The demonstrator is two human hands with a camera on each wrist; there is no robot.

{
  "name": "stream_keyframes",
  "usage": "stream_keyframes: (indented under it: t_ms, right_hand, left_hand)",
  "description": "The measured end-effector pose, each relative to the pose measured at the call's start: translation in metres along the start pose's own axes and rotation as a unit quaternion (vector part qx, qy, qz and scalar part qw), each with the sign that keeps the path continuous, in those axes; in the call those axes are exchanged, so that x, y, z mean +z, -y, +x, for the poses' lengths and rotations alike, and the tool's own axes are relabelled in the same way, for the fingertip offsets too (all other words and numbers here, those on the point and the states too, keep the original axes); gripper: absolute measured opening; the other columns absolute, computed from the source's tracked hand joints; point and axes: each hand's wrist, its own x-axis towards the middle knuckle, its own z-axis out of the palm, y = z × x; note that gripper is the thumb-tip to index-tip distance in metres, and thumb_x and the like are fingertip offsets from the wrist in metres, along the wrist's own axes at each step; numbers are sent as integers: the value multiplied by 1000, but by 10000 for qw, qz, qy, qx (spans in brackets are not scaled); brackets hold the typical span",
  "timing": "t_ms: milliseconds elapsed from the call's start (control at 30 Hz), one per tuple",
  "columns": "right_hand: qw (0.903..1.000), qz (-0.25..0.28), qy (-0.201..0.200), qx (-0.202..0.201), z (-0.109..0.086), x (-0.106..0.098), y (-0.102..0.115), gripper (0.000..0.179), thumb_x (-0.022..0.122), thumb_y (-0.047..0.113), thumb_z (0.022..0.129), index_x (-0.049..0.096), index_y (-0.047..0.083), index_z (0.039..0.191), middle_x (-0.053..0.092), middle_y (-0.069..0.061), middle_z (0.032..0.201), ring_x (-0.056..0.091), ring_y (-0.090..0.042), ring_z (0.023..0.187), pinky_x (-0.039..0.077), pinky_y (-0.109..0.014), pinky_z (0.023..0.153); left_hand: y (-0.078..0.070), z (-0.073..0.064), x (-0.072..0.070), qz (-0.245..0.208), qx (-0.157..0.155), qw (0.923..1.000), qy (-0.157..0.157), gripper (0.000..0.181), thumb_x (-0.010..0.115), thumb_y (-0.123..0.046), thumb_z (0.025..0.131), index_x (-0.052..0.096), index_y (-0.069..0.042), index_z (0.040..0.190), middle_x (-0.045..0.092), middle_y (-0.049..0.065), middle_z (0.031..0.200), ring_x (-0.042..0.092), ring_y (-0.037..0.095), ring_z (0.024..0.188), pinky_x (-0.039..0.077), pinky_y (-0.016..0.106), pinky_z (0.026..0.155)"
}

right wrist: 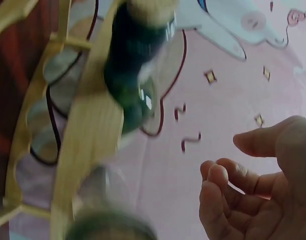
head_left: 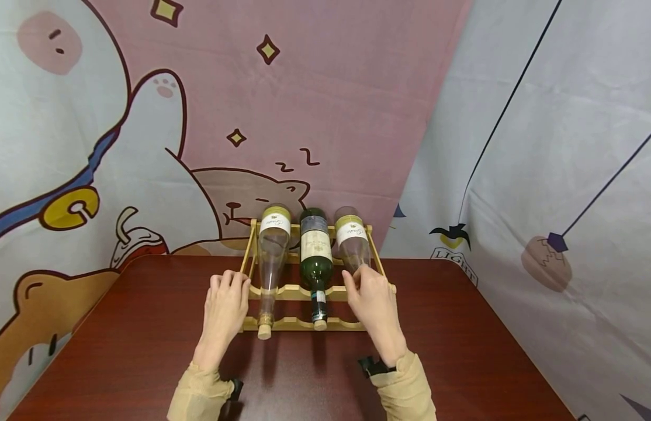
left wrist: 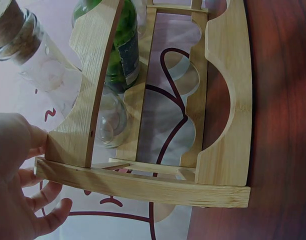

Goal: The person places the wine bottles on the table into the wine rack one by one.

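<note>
A wooden wine rack (head_left: 291,292) holds three corked bottles lying neck-forward: a clear bottle (head_left: 273,251) on the left, a green wine bottle (head_left: 316,251) in the middle and another clear bottle (head_left: 353,237) on the right. At the rack's left front corner, my left hand (head_left: 227,304) has its thumb and index finger about the wooden rail (left wrist: 118,185), the other fingers loosely bent outside it. My right hand (head_left: 375,298) overlaps the right bottle's neck in the head view. In the right wrist view its relaxed fingers (right wrist: 218,200) stand apart from the bottles, holding nothing.
The rack stands on a dark red-brown table (head_left: 162,327), near its back edge. Behind hangs a cartoon-print cloth (head_left: 331,105), continuing along the right side. Dark straps (head_left: 375,366) circle both wrists below light-coloured sleeves (head_left: 407,389).
</note>
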Motion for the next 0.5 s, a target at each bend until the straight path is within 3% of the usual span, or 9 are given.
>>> stream_keyframes:
  t_ms: [233, 500]
  right_hand:
    - [9995, -156, -269, -82, 9, -16, -40, 23, 67, 23, 88, 57, 8, 73, 55, -5, 61, 47, -15, 49, 39, -30, 47]
    - [9981, -181, -493, 316, 2, -19, -88, 19, 66, 23, 88, 62, 4, 86, 59, -9, 72, 54, -22, 59, 42, -36, 52]
  left_hand:
    - [-1, 0, 1, -14, 51, 10000, -76, 15, 55, -16, 95, 61, -3, 94, 57, 15, 94, 47, 36, 92, 42, 46, 70]
    - [4, 1, -2, -134, -61, 9998, -110, 20, 56, -19, 95, 59, -3, 106, 58, 17, 104, 51, 38, 95, 43, 49, 72]
